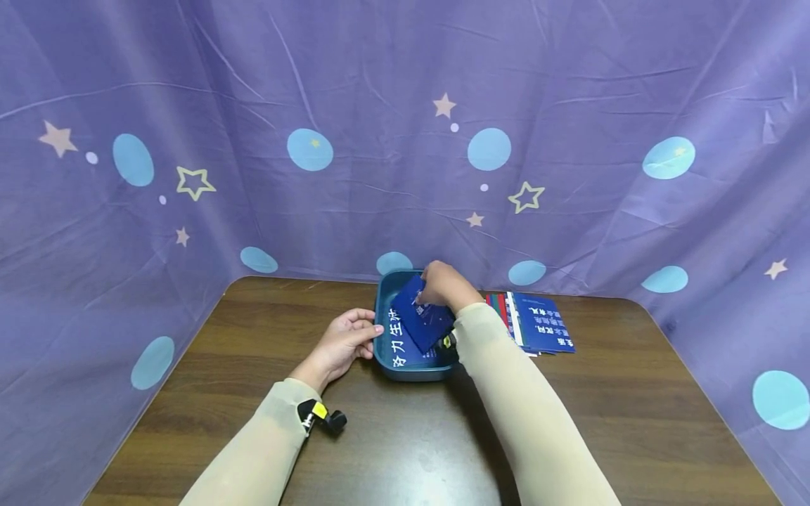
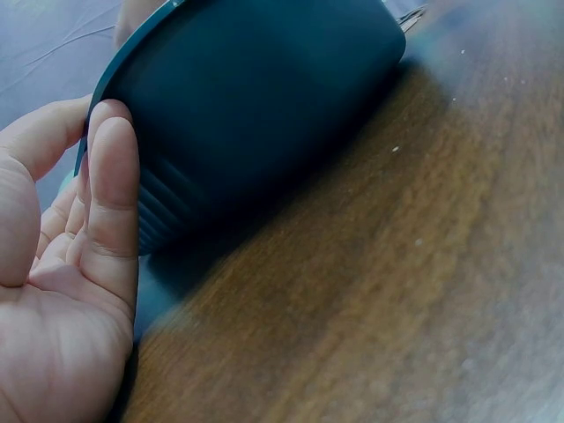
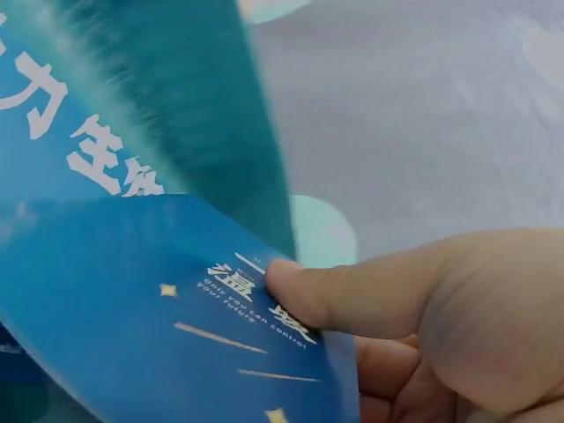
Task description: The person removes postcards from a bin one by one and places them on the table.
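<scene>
A dark teal plastic bin [image 1: 414,374] stands near the back of the table. My left hand [image 1: 342,342] pinches its left rim, the thumb over the edge and the fingers against the ridged outer wall [image 2: 256,115]. Over the bin, my right hand [image 1: 446,284] holds a blue printed card [image 1: 422,320] by one edge, tilted. In the right wrist view the thumb presses on the printed face of this card [image 3: 167,300]. Beneath it, another blue card with large white characters [image 1: 400,346] lies in the bin, partly covered.
Right of the bin, a fanned stack of blue, white and red cards [image 1: 543,323] lies on the wooden table [image 1: 633,414], partly behind my right forearm. A purple curtain [image 1: 392,197] with stars and dots hangs along the back and sides.
</scene>
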The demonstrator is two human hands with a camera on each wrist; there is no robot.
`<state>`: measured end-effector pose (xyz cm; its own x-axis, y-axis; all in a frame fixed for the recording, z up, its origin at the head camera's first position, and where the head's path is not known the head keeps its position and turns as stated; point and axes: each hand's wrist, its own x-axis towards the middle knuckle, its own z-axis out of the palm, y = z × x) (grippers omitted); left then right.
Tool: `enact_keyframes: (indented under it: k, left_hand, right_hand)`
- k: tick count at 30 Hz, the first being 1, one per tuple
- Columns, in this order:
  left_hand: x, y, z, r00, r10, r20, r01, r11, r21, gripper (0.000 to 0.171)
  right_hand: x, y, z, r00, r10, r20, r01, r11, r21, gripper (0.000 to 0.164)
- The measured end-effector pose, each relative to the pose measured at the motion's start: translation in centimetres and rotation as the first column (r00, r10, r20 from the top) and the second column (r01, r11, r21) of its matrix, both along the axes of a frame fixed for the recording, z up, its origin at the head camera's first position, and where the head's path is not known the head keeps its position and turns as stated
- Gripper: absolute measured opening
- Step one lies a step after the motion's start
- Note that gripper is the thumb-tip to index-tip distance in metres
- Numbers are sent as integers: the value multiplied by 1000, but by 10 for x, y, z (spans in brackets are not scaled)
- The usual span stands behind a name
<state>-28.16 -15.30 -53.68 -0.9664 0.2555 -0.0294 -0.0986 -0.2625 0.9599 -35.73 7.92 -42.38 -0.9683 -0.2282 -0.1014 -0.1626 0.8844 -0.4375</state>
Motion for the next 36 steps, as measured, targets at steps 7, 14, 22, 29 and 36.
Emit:
enact_keyframes:
  k: [7,14,22,29,36]
  left_hand:
    - [0,0,0,1000,-3,1,3,1000,7,34]
    - [1,-1,-1,1000,5,16,-4,1000,-7,37]
    - [-1,-1,-3,1000,10,10,-10,1000,-16,46]
    - [-1,-2,-3,1000,10,7,-10,1000,-10,41]
    - [-1,-1,-2,1000,11,5,-11,1000,-8,36]
  right_hand:
    - [3,33,8,1000,0,4,1,976,-220,40]
    - [13,71,8,997,-50,-62,28,946,-323,38]
    - [25,122,12,981,-114,-156,44,917,-396,36]
    - [30,163,12,979,-177,-101,116,893,-435,33]
    - [34,200,13,973,-229,42,222,858,-463,42]
